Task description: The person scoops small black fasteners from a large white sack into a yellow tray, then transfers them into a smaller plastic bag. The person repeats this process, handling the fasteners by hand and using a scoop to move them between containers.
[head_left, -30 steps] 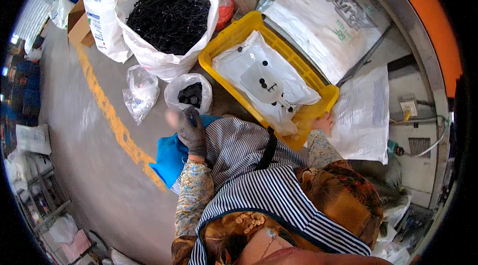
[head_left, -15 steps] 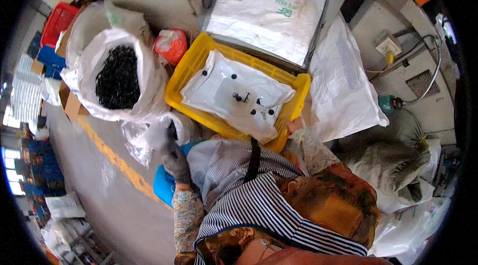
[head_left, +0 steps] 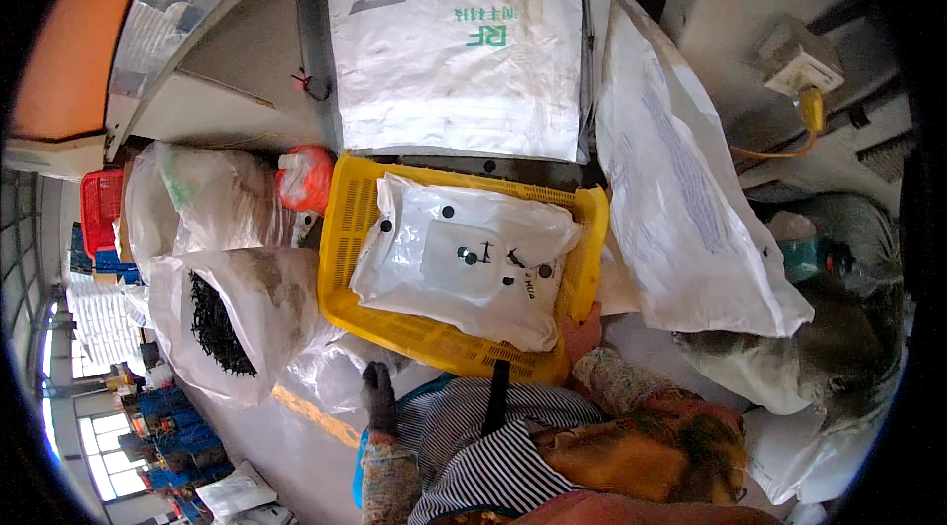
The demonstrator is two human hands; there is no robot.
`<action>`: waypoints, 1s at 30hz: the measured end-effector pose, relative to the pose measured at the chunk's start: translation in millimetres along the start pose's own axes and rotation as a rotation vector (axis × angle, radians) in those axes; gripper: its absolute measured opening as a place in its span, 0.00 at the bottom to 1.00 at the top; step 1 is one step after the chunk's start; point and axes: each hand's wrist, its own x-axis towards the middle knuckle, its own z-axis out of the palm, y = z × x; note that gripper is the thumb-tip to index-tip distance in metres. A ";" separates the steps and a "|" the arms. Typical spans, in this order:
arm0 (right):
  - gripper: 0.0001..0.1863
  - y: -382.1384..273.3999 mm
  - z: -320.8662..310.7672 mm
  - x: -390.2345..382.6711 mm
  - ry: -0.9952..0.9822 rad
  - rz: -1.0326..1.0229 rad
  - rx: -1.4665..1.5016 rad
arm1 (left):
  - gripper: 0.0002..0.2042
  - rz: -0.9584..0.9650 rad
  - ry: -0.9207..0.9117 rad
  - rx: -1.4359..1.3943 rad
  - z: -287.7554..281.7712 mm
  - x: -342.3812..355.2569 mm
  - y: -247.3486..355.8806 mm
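Observation:
A yellow plastic basket (head_left: 335,303) sits in front of me, lined with a white plastic sack (head_left: 395,268) on which several small black parts lie scattered. My right hand (head_left: 582,333), bare, grips the basket's near right corner, its fingers partly hidden by the rim. My left hand (head_left: 379,399) wears a dark grey glove. It is raised beside the basket's near left corner, fingers stretched out, with nothing visible in it. Behind it lies a crumpled clear plastic bag (head_left: 335,377).
On the left stands an open white sack (head_left: 286,303) of thin black parts (head_left: 217,328). A red bag (head_left: 308,180) is behind it. A white printed sack (head_left: 459,91) covers the surface beyond the basket. Another white sack (head_left: 671,170) leans at the right, near a socket box (head_left: 804,61).
The view has tilted up and turned, shifting the whole scene. My left hand has moved from the clear bag toward the basket's near left corner. My right hand stays on the basket.

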 end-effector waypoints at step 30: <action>0.23 -8.1 23.8 42.1 0.073 -0.152 0.009 | 0.20 -0.450 -0.275 -0.934 116.9 17.3 12.7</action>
